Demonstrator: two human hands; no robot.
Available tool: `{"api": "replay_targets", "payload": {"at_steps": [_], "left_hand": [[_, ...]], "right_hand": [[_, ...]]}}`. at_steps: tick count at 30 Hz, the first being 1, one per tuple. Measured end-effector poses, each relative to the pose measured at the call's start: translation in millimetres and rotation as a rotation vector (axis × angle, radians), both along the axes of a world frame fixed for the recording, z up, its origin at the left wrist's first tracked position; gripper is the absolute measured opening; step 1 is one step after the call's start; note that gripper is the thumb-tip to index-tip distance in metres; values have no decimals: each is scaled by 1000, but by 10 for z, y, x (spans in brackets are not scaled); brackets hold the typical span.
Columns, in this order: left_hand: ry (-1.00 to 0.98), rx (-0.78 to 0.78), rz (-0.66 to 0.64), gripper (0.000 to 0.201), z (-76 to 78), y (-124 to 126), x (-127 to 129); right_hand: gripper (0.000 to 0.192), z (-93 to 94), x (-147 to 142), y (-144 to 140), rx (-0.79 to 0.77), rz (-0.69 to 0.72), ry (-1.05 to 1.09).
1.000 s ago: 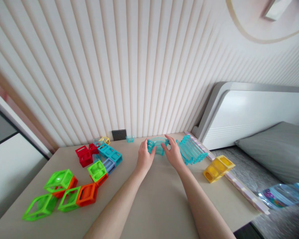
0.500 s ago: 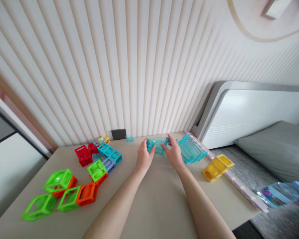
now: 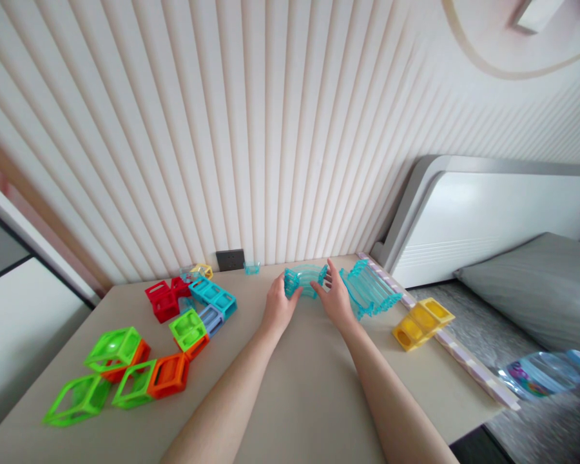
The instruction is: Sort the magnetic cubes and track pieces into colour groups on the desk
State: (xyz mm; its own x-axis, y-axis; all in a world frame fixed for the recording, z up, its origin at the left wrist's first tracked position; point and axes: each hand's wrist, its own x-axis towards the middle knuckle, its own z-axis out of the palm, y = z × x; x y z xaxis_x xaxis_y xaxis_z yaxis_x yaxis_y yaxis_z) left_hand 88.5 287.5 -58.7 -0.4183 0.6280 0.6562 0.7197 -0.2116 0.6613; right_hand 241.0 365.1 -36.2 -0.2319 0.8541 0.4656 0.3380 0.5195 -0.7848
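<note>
Between my two hands is a curved, see-through teal plastic toy piece, bent like an arch of ribs. My left hand grips its left end, thumb in front and fingers behind. The other end is held by my right hand, with the thumb on the near side and fingertips on the far side. Just right of my right hand lies a stack of similar teal ribbed pieces. A small clear teal piece sits by the wall, left of my hands.
Left on the table are green frames, orange blocks, red blocks and a blue block. Yellow blocks lie near the right edge. A plastic bottle rests beyond it. The ribbed wall bounds the back.
Both hands stay in place on the teal piece, which has turned slightly between them. The other blocks have not moved.
</note>
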Motion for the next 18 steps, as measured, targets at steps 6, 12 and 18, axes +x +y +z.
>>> {"api": "replay_targets", "payload": {"at_steps": [6,12,18], "left_hand": [[-6,-2,-13,44,3,1,-3],[-17,-30,9,59,-86,30,-12],[-25,-71,20,56,-156,36,-15]], "right_hand": [[77,-2,-12,2,-46,29,28],[88,-95,-11,-23,-13,-9,-52],[86,-190,16,-13,-23,-41,-128]]}}
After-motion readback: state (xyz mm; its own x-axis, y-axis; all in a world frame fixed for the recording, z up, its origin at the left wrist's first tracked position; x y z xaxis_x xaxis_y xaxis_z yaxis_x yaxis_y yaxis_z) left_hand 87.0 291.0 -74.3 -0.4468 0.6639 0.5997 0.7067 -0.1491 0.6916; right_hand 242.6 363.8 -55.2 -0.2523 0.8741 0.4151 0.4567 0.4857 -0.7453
